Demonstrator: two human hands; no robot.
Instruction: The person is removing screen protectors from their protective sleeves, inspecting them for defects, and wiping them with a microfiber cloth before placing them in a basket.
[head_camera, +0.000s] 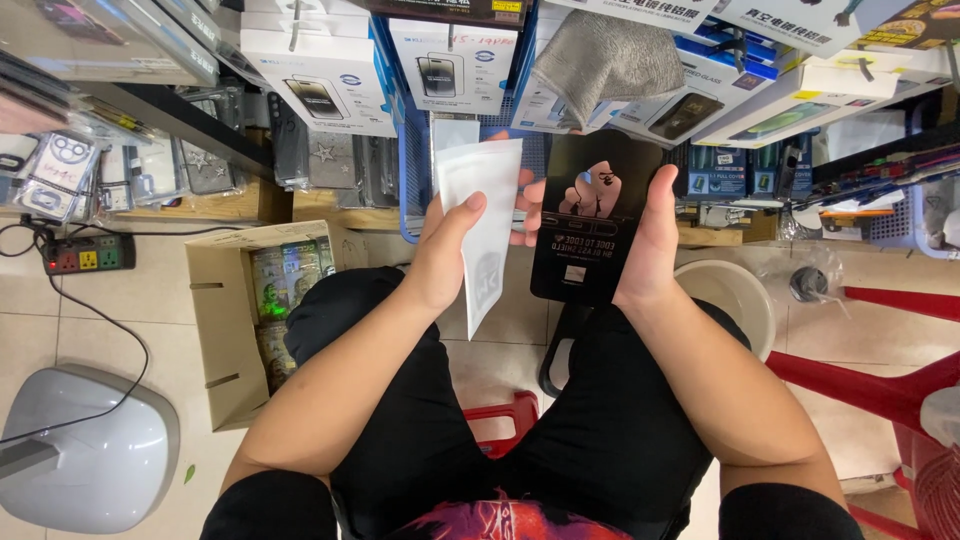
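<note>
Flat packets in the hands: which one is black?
The black packet with a pale figure printed on it, held by the right hand. The packet in the left hand is the white one, plain and translucent.

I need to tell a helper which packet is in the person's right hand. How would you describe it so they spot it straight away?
Start at the blue wire basket of white boxes straight ahead, then drop to the two raised hands. The right hand holds a flat black rectangular packet with a pale pink figure printed on it. The left hand holds a plain white translucent sleeve; only the right one is black.
</note>
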